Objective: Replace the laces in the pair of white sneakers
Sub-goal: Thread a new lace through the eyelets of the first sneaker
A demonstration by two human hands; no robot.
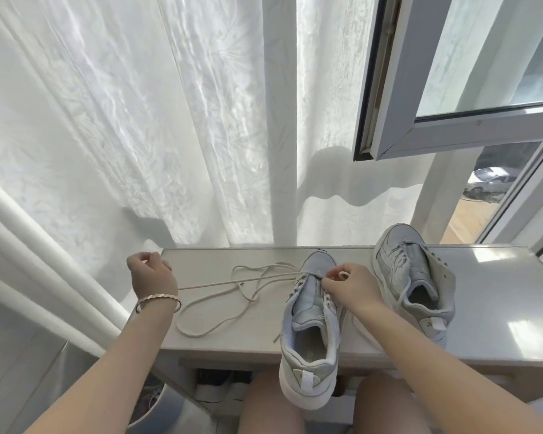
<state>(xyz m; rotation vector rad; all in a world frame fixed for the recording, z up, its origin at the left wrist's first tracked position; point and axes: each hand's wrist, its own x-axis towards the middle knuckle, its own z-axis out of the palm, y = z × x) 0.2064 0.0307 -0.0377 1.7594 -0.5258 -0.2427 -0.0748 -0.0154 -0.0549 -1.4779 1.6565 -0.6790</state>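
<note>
Two white sneakers stand on a pale bench (499, 308). The near sneaker (311, 333) has its heel hanging over the front edge; a cream lace (232, 281) runs through its lowest eyelets. My left hand (151, 274) grips one end of that lace and holds it stretched out to the left. My right hand (348, 285) pinches the lace at the sneaker's eyelets. A loose lace (201, 311) lies looped on the bench between my hands. The far sneaker (411, 286) stands to the right, laced.
A white curtain (170, 136) hangs behind the bench. An open window sash (420, 120) juts in at the upper right. White pipes (44, 261) run along the left. Shoes (213, 389) sit under the bench, and my knees are in front of it.
</note>
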